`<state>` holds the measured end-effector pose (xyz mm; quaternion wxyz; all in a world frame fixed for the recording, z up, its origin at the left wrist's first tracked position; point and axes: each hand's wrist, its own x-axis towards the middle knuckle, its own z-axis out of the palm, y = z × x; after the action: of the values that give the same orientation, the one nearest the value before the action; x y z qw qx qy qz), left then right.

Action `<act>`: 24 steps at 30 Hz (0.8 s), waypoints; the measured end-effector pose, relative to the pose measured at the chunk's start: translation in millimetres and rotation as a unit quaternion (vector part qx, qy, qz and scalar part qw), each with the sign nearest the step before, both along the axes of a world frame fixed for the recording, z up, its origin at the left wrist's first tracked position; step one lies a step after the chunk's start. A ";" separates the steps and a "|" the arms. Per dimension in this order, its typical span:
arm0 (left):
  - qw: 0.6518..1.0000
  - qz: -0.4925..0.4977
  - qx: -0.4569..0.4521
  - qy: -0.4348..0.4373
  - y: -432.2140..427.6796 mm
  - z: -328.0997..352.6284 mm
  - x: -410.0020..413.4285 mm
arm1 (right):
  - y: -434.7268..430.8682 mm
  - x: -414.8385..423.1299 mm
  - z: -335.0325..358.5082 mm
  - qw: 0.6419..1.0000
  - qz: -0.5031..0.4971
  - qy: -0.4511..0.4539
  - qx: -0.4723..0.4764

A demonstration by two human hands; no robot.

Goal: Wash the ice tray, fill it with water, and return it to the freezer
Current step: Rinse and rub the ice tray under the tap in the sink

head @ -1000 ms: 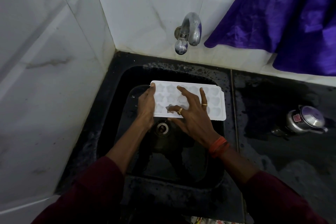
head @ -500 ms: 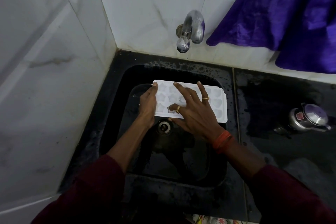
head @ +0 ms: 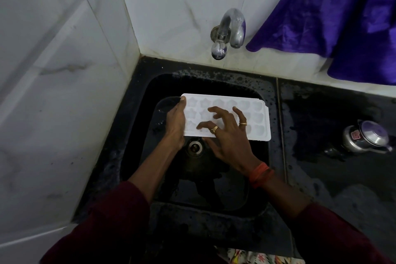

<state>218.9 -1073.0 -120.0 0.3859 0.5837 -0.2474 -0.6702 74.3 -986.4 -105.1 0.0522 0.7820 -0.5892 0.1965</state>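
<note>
Washing is the step in hand. The tray [head: 258,117] is held level over the sink [head: 214,83], near its back edge. The left hand [head: 175,124] grips its left end, and the right hand [head: 229,137] has bent, spread fingertips on the cells, gripping nothing. Next it likely needs water from the tap [head: 232,30].

view: one head cam, wide-angle
facing: forward, steeply down into sink [head: 147,126]
centre: ice tray [head: 258,118], close
top: tap [head: 234,25], wall tiles
</note>
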 end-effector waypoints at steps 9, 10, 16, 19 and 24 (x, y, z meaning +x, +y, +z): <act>1.000 0.006 0.014 0.023 4.6 0.0 -3.2 | -3.7 10.6 8.6 0.995 0.031 0.081 0.057; 0.999 0.004 0.020 0.025 5.9 -0.3 -2.9 | -5.0 11.4 9.1 0.994 0.033 0.085 0.059; 0.998 0.025 0.047 0.042 6.6 -4.4 0.7 | -6.0 13.5 14.2 0.985 0.041 0.162 0.038; 0.998 0.036 0.040 0.042 6.1 0.4 -0.5 | -5.6 17.3 15.4 0.986 0.031 0.162 0.020; 0.998 0.040 0.033 0.041 7.8 9.6 -3.8 | -4.1 27.3 13.8 0.992 0.008 0.127 0.019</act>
<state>215.0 -1065.3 -110.4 0.4030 0.5779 -0.1856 -0.6849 101.6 -990.5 -91.3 0.1101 0.8058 -0.5756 0.0853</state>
